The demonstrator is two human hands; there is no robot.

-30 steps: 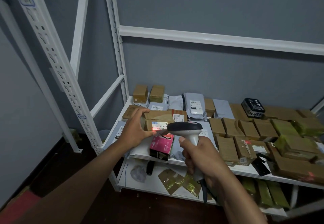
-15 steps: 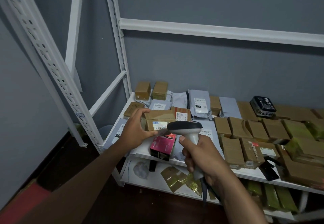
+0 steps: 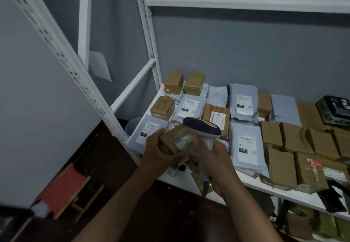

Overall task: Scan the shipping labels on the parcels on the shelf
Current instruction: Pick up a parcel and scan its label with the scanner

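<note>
1. Both my forearms come into the head view bare to the bottom edge of the picture; no sleeve or cuff shows on either.
2. My left hand (image 3: 158, 153) wears no glove, ring or band that I can see, and its wrist carries no watch or strap.
3. My right hand (image 3: 214, 163) is equally ungloved, with a bare wrist behind it.
4. My fingers (image 3: 196, 143) look blurred in this dim light, so nails and fine marks cannot be made out.
</note>
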